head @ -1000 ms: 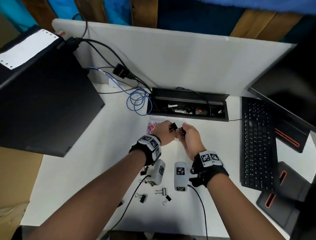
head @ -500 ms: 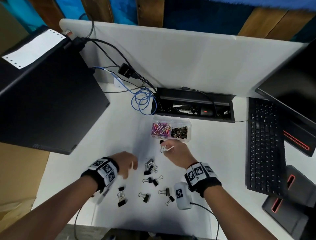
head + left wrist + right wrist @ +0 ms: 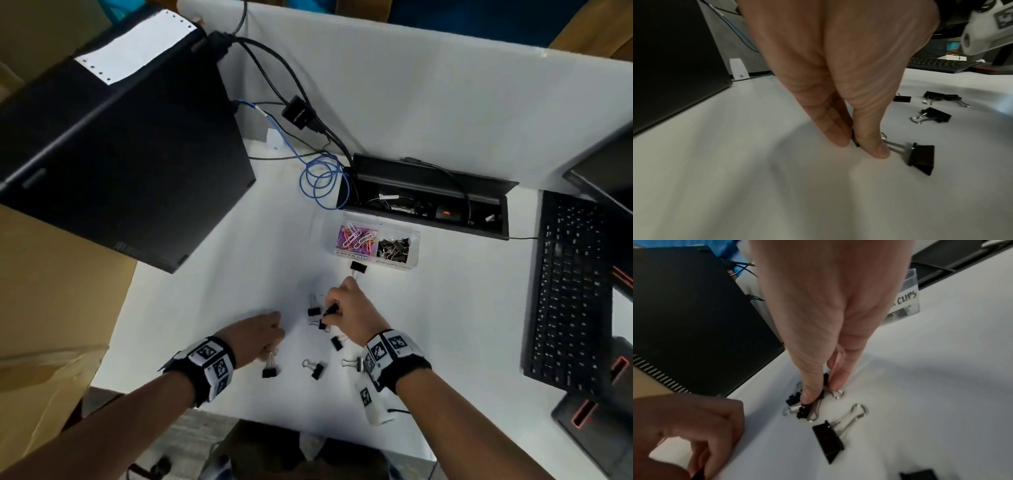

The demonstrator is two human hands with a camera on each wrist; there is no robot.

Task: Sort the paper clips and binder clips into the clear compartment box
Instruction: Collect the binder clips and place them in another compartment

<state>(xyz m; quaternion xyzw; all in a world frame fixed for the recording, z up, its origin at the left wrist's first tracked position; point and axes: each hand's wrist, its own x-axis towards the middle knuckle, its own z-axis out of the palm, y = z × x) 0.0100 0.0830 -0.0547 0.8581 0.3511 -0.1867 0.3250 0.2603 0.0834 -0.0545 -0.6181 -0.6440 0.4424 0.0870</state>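
Observation:
The clear compartment box point(image 3: 412, 255) holds coloured paper clips point(image 3: 356, 237) on its left and black binder clips point(image 3: 394, 247) on its right. One binder clip point(image 3: 358, 267) lies just in front of it. Several loose binder clips point(image 3: 317, 370) are scattered on the white table near both hands. My left hand point(image 3: 859, 147) pinches a small black binder clip point(image 3: 856, 143) against the table, mostly hidden by the fingers; another clip point(image 3: 920, 157) lies beside the thumb. My right hand point(image 3: 818, 391) pinches a binder clip point(image 3: 803, 408) in a small overlapping cluster.
A black computer case point(image 3: 120, 154) stands at the left, with a black cable tray point(image 3: 428, 205) and a blue cable coil point(image 3: 322, 181) behind the box. A keyboard point(image 3: 568, 291) lies at the right. The table's front edge point(image 3: 308, 431) runs close under the wrists.
Both hands have left the box and come back toward me to the loose clips. Each now pinches a binder clip on the table. The box is uncovered.

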